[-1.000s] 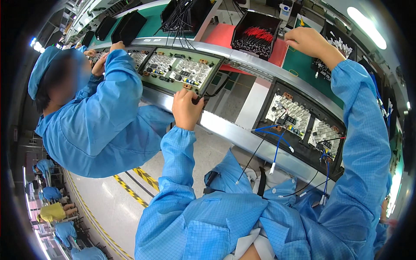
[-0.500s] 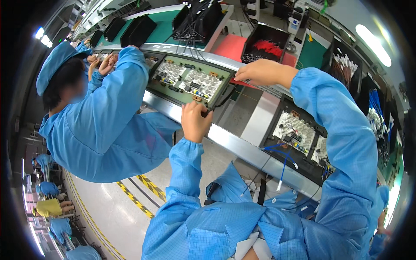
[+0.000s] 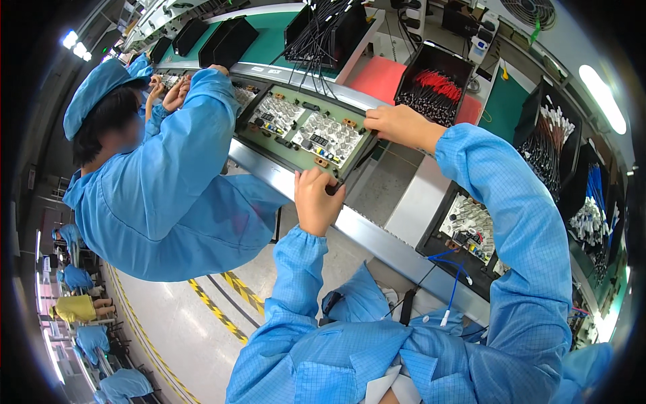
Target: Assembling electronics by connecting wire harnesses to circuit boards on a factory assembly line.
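Note:
A green tray (image 3: 283,153) with a dark frame sits on the rail ahead of me. It carries two white circuit boards (image 3: 330,139), studded with clear round parts and a small dark display. My left hand (image 3: 316,202) is closed round the tray's near right corner, thumb and fingers bent over the edge. At the far right corner, my right hand (image 3: 402,126) grips the frame with its fingertips, palm down. A second tray (image 3: 437,232), black, lies on the rail to the right, partly hidden by my right sleeve. Blue wires (image 3: 452,269) trail from its board over the rail's near edge.
A co-worker (image 3: 168,182) in blue sits close on my left, hands at other boards. Beyond the rail stand black bins of red-tipped wires (image 3: 434,84), black cables (image 3: 323,34) and white-ended leads (image 3: 552,135). A gap (image 3: 383,182) separates the two trays.
My right hand has come in closer to the tray's far right corner. My left hand keeps its place on the near corner. The whole view has shifted slightly.

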